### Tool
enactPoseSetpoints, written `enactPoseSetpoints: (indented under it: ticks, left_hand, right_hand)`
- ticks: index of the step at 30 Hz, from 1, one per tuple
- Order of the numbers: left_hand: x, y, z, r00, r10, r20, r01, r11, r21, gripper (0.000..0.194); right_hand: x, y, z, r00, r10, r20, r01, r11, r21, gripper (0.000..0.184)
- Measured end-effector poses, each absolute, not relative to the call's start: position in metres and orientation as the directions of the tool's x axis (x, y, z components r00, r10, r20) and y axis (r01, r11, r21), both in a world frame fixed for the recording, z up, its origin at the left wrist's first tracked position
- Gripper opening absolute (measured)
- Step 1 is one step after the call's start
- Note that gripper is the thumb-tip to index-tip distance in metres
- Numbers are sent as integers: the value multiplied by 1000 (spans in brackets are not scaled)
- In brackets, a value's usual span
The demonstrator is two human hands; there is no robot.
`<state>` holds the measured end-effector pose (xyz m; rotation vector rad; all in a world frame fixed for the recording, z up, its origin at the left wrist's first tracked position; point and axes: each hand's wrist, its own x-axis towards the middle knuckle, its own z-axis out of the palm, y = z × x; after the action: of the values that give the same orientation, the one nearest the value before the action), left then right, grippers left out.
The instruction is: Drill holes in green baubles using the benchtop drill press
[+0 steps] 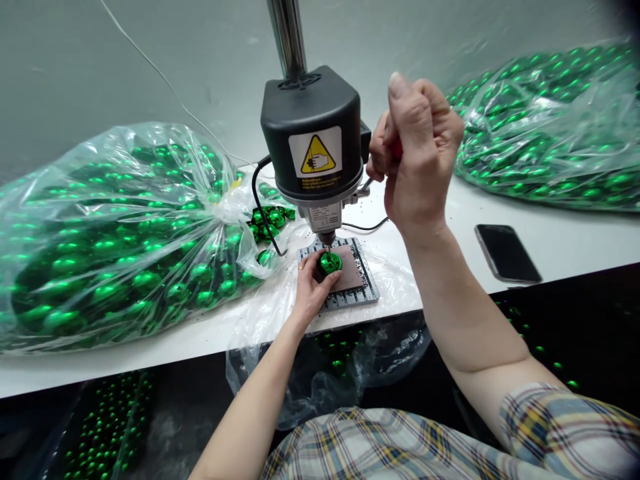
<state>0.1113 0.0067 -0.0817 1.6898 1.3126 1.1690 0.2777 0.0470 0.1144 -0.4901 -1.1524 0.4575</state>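
A small bench drill press [314,143] with a black motor head and a yellow warning label stands on the white table. My left hand [311,287] pinches a shiny green ball [330,262] on the brown pad of the drill's base plate [356,293], right under the bit. My right hand [417,150] is raised beside the drill head, fingers wrapped round the red-tipped feed lever [396,150].
A big clear plastic bag of green balls [115,233] lies on the table at left, another bag of green balls [550,127] at back right. A black phone [507,253] lies right of the drill. Loose green balls [105,427] show in the dark space below the table [150,347] edge.
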Motion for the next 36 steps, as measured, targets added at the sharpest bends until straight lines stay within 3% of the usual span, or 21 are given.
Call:
enactPoseSetpoints:
  ticks: [6,13,21,29,36]
  left_hand:
    - [114,13,-83,18,981,192,322,-187,928,55]
    - [99,23,-86,63,991,119,161,-128,979,56]
    - [107,17,-85,123,954,272,378,-298,876,60]
    - [114,11,-89,117,939,324,400,-344,850,57]
    - [116,12,-88,110,945,310,368,-328,870,55]
  right_hand:
    - [275,43,119,369,600,710,-51,775,-629,59]
    - [272,38,121,381,607,697,-149,785,-602,60]
    - [273,40,121,381,607,697,-133,783,-608,59]
    - [274,34,115,377,608,699,-41,764,-643,56]
    - [267,18,87,479,486,731,-83,854,-514,57]
